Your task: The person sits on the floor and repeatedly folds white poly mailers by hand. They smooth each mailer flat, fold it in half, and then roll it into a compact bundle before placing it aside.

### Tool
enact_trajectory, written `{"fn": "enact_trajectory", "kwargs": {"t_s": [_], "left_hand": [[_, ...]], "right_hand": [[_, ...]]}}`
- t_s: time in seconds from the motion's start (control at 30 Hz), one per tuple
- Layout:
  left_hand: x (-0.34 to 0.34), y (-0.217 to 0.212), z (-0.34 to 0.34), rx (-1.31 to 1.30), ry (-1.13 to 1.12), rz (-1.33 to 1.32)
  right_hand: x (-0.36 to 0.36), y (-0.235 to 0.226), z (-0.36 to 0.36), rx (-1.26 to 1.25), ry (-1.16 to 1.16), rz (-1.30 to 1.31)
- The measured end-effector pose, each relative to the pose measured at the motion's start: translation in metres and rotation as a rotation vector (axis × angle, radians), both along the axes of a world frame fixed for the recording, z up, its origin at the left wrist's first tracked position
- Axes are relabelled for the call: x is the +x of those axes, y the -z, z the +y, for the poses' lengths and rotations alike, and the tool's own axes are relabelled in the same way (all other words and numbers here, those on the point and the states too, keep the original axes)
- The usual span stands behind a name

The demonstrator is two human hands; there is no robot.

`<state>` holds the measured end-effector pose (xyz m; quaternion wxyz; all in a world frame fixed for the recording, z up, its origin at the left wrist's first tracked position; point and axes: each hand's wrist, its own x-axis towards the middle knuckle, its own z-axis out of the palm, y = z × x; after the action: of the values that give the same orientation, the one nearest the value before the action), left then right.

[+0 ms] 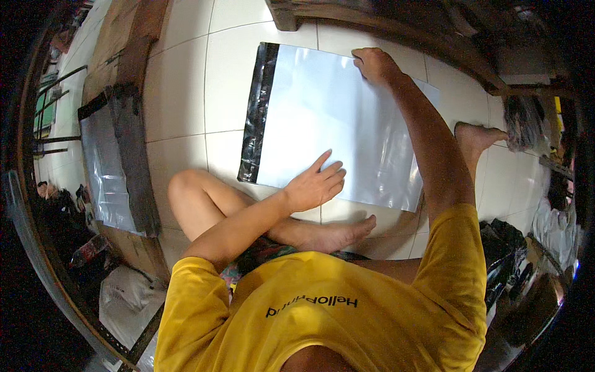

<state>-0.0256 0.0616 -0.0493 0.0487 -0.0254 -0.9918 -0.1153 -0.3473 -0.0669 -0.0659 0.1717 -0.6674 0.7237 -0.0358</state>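
A white plastic mailing bag (322, 118) with a black strip along its left end lies flat in front of me on the tiled floor. My left hand (316, 184) rests on its near edge, index finger stretched out and the other fingers apart and a little bent. At the far edge, toward the right, my right hand (375, 65) is closed with its fingers bent over the bag's border. The right part of the bag shows creases, and my right forearm hides some of it.
On the left, a grey and black plastic bag (111, 161) lies on a long brown wooden board (114, 62). Wooden furniture (396, 31) borders the far side. A black plastic bag (505, 251) is at the right, with clear plastic bags (555, 226) beyond. My bare feet are beside the mailing bag.
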Motion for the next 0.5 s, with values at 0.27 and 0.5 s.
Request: {"fn": "enact_trajectory", "kwargs": {"t_s": [0.27,0.5], "left_hand": [[-0.086,-0.002,0.064,-0.010,0.093,0.014],[-0.105,0.018,0.070,0.041,0.237,0.047]], "right_hand": [[-0.077,-0.001,0.065,-0.010,0.001,0.018],[-0.086,0.003,0.077,-0.064,-0.009,0.158]]}}
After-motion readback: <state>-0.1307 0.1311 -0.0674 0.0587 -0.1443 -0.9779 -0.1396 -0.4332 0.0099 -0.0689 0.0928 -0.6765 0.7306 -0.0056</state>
